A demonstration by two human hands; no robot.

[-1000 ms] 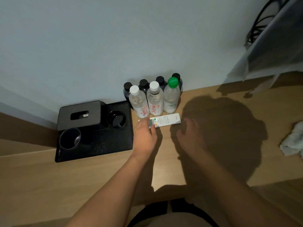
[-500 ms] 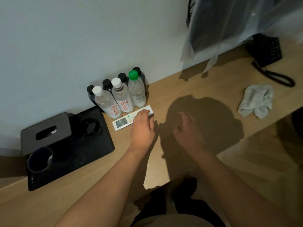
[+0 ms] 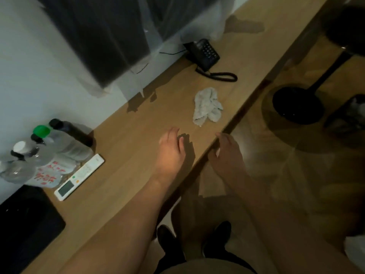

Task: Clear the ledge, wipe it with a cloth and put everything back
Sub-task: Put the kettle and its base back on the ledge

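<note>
The left hand (image 3: 171,149) is over the ledge (image 3: 126,139), palm down. Its fingers are loose and a little bent, and it holds nothing. I cannot tell if the fingertips touch the wood.

The right hand (image 3: 227,153) is at the front edge of the ledge. Its fingers are loose too (a bit spread), and it holds nothing. It is close to the edge, but I cannot tell if it touches.

The cloth (image 3: 207,106) lies in a crumpled heap on the ledge, just past both hands and not touching them.

The remote (image 3: 79,177) lies flat on the ledge, well to the left of the left hand. The bottles (image 3: 49,155) stand in a bunch by the wall, right beside the remote. They look blurry. A black tray (image 3: 25,222) sits at the near left corner.

A black phone (image 3: 203,53) with a curly cord sits farther along the ledge, past the cloth.
</note>
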